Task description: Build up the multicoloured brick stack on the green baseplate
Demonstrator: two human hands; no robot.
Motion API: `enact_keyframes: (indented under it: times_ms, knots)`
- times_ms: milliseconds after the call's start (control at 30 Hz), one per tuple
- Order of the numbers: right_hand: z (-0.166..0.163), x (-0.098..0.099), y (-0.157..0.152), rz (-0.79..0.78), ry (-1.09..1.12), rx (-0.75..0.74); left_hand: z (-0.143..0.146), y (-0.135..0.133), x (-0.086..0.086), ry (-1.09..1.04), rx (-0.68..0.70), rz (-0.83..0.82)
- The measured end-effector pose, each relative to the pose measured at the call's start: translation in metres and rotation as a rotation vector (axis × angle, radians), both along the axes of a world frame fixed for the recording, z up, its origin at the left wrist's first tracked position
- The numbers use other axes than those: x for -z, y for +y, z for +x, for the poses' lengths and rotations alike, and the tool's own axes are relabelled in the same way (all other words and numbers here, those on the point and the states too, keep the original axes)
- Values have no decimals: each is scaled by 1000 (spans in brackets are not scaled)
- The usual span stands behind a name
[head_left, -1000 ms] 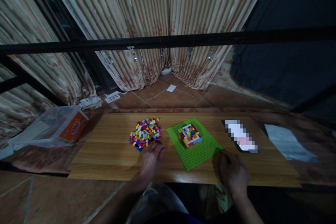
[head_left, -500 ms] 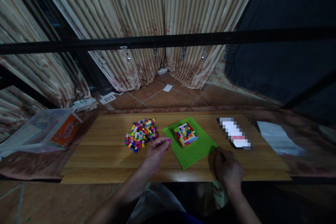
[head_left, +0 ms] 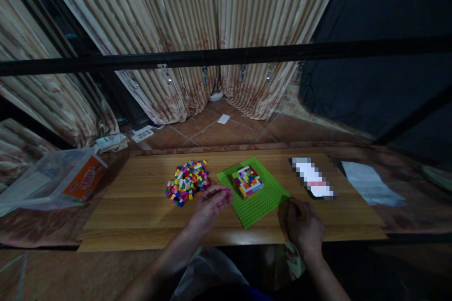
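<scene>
A: Head view, left hand?
B: Left hand [head_left: 211,207] pinches a small pink brick [head_left: 228,191] between its fingertips, just beside the left edge of the green board [head_left: 249,214]. Square brick block [head_left: 248,182] sits on the board.
A: Right hand?
B: Right hand [head_left: 306,225] is at the board's right corner, fingers curled; can't tell if they grip it. Probably there to steady the board.
A: Pile placement?
B: Loose bricks [head_left: 189,181] lie left on the table [head_left: 130,218], likely for easy left-hand reach. Phone [head_left: 312,178] on the right, screen blurred out.
A: Containers?
B: Clear plastic box [head_left: 52,196], left of the table, orange panel [head_left: 85,182] on its side. Contents too dim to tell.
</scene>
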State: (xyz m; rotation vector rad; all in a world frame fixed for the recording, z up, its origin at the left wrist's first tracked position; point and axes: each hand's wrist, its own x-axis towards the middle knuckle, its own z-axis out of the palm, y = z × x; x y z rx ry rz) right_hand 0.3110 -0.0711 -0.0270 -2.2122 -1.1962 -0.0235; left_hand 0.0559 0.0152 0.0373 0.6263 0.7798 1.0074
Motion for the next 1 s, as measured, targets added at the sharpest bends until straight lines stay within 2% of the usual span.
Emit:
enact_keyframes:
  times_ms: [267,367,467,567,767,867,1000]
  knots:
    - [-1,-1,0,3,2,3,-2,3,4,166,-93,103]
    - [-1,-1,1,22,5,3,-1,6,8,296,-100,196]
    - [-1,-2,1,26,13,1,3,12,9,464,-100,359]
    - [-1,-2,1,2,24,-9,12,22,3,649,-75,593]
    - [-1,-4,0,-18,38,-6,34,48,-16,1015,95,1085]
    - [-2,-3,1,-17,26,-7,43,59,-20,1195,148,1216]
    - [-2,-2,1,-4,17,-8,50,66,-23,1343,237,1303]
